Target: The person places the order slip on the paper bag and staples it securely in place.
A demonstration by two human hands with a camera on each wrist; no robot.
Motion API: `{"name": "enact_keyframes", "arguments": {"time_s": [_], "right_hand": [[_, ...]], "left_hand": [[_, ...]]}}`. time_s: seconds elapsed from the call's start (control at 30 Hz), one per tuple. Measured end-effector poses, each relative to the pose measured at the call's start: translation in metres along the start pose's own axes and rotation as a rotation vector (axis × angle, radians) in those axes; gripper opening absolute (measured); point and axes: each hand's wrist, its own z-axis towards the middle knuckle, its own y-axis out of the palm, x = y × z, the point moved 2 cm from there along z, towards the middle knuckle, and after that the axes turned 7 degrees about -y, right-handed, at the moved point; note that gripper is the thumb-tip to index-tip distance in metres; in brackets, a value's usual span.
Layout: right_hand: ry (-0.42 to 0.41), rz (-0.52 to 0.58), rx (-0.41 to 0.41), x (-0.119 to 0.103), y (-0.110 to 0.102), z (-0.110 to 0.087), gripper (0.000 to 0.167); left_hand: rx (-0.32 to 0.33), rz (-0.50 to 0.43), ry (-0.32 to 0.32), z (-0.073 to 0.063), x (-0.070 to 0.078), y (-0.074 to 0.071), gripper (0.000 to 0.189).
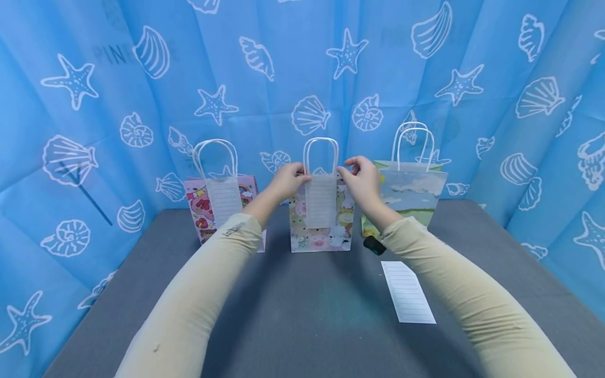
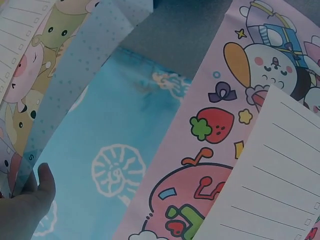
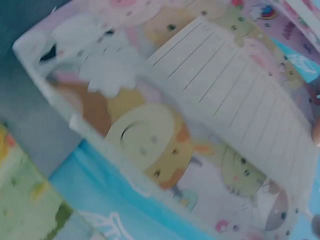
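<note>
A gift bag with cartoon animals (image 1: 345,236) stands upright in the middle, white handles raised. A white lined paper sheet (image 1: 321,202) hangs flat against its front, top edge near the bag's rim. My left hand (image 1: 282,182) pinches the sheet's upper left corner at the rim, thumb in front. At the upper right corner my right hand (image 1: 363,184) has its thumb and index finger close together; exactly how they meet the paper is hard to see. In the left wrist view, my left hand's fingers (image 2: 46,184) lie beside the bag's blue dotted side panel (image 2: 92,60).
To the left stands a pink cartoon gift bag (image 1: 198,202) with its own lined sheet (image 1: 224,199). A landscape-print bag (image 1: 418,191) stands to the right. Another lined sheet (image 1: 408,294) lies on the grey table (image 1: 302,325). Behind hangs a blue shell-print curtain (image 1: 283,89).
</note>
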Motion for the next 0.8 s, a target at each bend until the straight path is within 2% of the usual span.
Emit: {"name": "enact_keyframes", "arguments": {"time_s": [0.07, 0.13, 0.23, 0.3, 0.43, 0.8], "right_hand": [[-0.054, -0.082, -0.036, -0.002, 0.000, 0.000, 0.033], [-0.073, -0.122, -0.113, -0.001, 0.000, 0.001, 0.036], [-0.030, -0.096, -0.224, 0.002, 0.003, 0.002, 0.034], [0.007, -0.059, -0.256, 0.004, 0.004, 0.002, 0.029], [0.036, -0.027, -0.249, 0.005, 0.006, 0.002, 0.026], [0.028, -0.016, -0.216, 0.005, 0.010, 0.002, 0.025]], "left_hand": [[-0.007, -0.003, -0.001, -0.001, 0.000, -0.001, 0.017], [-0.015, 0.000, 0.002, -0.002, 0.000, -0.001, 0.017], [-0.027, -0.003, 0.004, -0.003, 0.002, -0.001, 0.017], [-0.030, -0.003, 0.004, -0.004, 0.003, -0.001, 0.017], [-0.021, -0.008, 0.001, -0.004, 0.003, 0.000, 0.017], [0.011, -0.011, -0.036, -0.005, 0.002, 0.000, 0.023]]}}
